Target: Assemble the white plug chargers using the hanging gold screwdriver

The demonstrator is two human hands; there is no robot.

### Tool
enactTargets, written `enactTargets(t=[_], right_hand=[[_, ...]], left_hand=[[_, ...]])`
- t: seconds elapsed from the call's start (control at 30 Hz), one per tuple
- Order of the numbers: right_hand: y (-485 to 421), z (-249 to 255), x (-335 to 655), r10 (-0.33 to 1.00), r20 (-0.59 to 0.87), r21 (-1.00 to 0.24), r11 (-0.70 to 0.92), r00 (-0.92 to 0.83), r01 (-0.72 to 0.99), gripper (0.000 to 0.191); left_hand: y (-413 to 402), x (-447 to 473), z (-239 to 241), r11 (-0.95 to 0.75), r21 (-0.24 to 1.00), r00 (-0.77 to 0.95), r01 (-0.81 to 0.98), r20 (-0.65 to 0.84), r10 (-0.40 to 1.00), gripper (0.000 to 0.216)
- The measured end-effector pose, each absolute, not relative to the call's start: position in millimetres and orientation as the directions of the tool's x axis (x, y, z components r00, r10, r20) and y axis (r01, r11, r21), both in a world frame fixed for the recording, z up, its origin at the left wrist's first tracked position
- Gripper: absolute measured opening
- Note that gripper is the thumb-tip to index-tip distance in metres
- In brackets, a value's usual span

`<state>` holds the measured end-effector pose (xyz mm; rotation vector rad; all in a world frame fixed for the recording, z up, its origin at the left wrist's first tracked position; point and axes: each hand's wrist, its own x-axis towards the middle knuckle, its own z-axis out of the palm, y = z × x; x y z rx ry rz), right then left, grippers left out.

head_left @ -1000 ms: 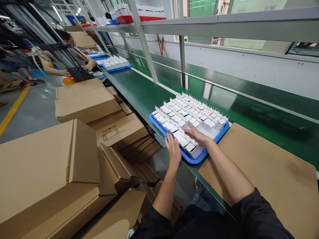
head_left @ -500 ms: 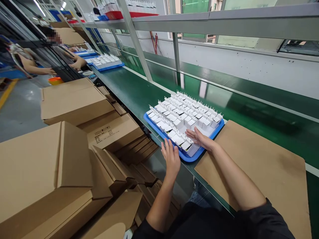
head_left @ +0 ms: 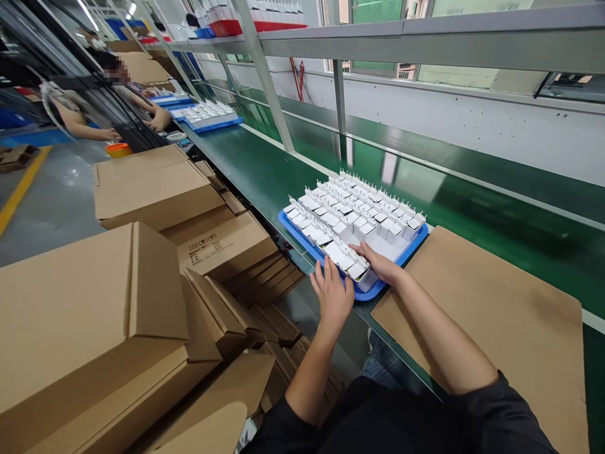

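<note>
A blue tray (head_left: 306,241) holds rows of white box-shaped pieces (head_left: 341,221) with small prongs on top, like plug adapters. My left hand (head_left: 334,295) is at the tray's near edge, fingers spread, their tips against the near side of the front row (head_left: 340,255). On the row's other side, my right hand (head_left: 380,263) lies with its fingers stretched along the pieces near the row's right end. Between the two hands are the last pieces of that row. My right fingertips are partly hidden behind the prongs. Neither hand lifts anything.
The tray stands on a green conveyor belt (head_left: 265,169). To its right lies a flat cardboard sheet (head_left: 491,321). Cardboard boxes (head_left: 89,284) are stacked at the left. A grey shelf beam (head_left: 425,47) runs above. Farther along, a person's arm (head_left: 154,113) is near another loaded tray (head_left: 212,128).
Both hands have moved in to the front row, the left forward and to the right, the right slightly to the left. The view has shifted a little.
</note>
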<state>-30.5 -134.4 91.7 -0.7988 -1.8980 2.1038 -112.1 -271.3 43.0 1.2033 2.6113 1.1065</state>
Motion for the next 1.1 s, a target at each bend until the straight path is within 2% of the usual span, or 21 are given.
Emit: enactTargets(t=[0.23, 0.47, 0.67, 0.77, 0.97, 1.1], right_hand=[[-131, 90, -31, 0.526, -0.254, -0.966, -0.107, -0.811, 0.233, 0.086], [-132, 96, -17, 0.645, -0.116, -0.951, 0.147, -0.756, 0.272, 0.082], [-133, 100, -10, 0.711, -0.064, -0.873, 0.3, -0.7, 0.384, 0.038], [-135, 101, -11, 0.733, -0.055, -0.84, 0.333, -0.678, 0.429, 0.031], [-140, 105, -10, 0.729, -0.04, -0.807, 0.38, -0.683, 0.452, 0.032], [-144, 104, -4, 0.71, -0.064, -0.798, 0.385, -0.702, 0.463, 0.049]], left_hand=[[-266, -110, 45, 0.473, 0.592, -0.688, 0.652, 0.2, 0.698, 0.065], [-277, -109, 38, 0.43, 0.614, -0.676, 0.662, 0.24, 0.697, 0.062], [-281, -100, 36, 0.393, 0.649, -0.671, 0.652, 0.253, 0.697, 0.058], [-283, -99, 36, 0.377, 0.652, -0.66, 0.659, 0.26, 0.705, 0.058], [-289, -100, 35, 0.339, 0.653, -0.636, 0.677, 0.288, 0.716, 0.063], [-293, -98, 35, 0.331, 0.641, -0.623, 0.692, 0.299, 0.723, 0.074]])
